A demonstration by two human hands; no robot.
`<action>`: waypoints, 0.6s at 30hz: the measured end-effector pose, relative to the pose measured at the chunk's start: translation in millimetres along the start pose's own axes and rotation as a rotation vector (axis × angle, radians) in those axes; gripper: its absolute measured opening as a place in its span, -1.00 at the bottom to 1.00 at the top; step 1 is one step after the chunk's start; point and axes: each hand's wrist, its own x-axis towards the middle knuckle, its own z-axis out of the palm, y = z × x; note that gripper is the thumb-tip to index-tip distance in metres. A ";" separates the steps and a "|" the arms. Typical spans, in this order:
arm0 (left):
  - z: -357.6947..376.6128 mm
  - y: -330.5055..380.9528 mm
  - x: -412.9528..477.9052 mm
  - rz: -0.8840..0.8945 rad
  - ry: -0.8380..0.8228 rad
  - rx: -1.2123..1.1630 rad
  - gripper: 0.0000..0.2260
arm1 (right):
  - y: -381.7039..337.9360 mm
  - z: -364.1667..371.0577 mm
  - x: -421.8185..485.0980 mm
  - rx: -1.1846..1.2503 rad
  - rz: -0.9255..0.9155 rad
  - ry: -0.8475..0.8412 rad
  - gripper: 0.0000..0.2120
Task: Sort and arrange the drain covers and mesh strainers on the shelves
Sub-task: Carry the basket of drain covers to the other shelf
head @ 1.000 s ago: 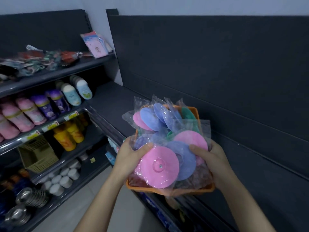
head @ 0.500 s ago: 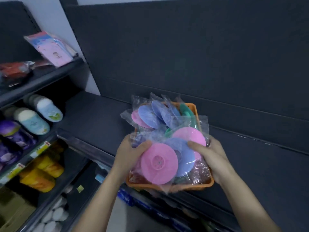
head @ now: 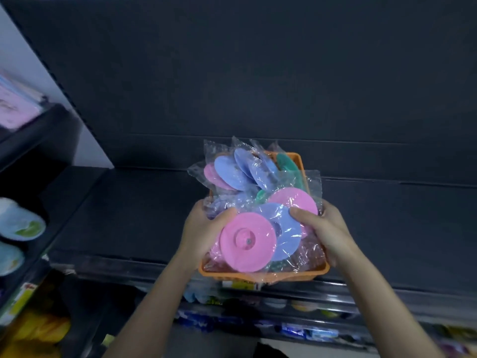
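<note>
An orange basket (head: 263, 275) full of round drain covers in clear plastic bags is over the front part of a dark shelf (head: 129, 215). A large pink cover (head: 245, 244) lies on top at the front, with a blue cover (head: 286, 236) and another pink one (head: 291, 198) behind it; more blue, pink and green ones stand at the back. My left hand (head: 201, 231) grips the basket's left side, thumb on the bags. My right hand (head: 325, 228) grips the right side, thumb on the blue cover's bag. Whether the basket touches the shelf is unclear.
The dark back panel (head: 258, 73) rises behind the shelf. To the left, a second shelving unit holds light blue slippers (head: 20, 223), yellow items (head: 36, 332) and a pink packet (head: 15, 107). Below the shelf edge, packaged goods (head: 296, 329) fill a lower shelf.
The view has swung right toward the dark shelf, and the basket in both hands has moved with it to sit squarely over the shelf. The grip is unchanged.
</note>
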 end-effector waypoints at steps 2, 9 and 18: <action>2.5 2.5 3.3 0.028 -0.055 0.018 -0.65 | 0.6 -1.7 2.5 -0.006 0.004 0.023 -0.47; 15.7 0.5 23.0 0.056 -0.119 0.055 -0.69 | 10.6 -13.1 15.6 0.035 0.021 0.063 -0.45; 52.0 1.5 41.0 0.081 -0.214 0.016 -0.78 | 18.9 -44.0 35.6 0.043 0.056 0.124 -0.45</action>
